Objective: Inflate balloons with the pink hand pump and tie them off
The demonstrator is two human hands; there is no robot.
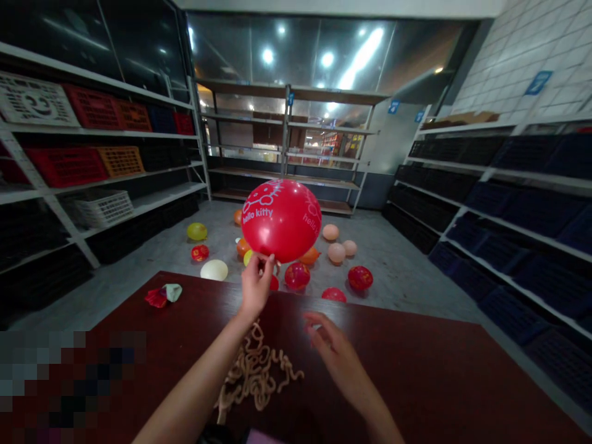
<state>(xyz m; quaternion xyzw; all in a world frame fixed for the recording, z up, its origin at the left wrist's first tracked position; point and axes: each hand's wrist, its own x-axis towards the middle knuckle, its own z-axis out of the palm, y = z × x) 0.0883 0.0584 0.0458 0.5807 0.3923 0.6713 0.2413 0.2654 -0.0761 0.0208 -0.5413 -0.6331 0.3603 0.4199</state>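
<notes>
My left hand point(256, 287) pinches the neck of a round red Hello Kitty balloon point(281, 221) above the dark red bench point(416, 382); my right hand point(335, 351) stays open. From here, a slackened pinch could let the balloon slip or lose air.

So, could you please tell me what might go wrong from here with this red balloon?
The left hand alone pinches the base of the inflated red Hello Kitty balloon, while the right hand is open and apart, so a slip could let air out or release it. It could then land among the loose balloons on the floor.
</notes>
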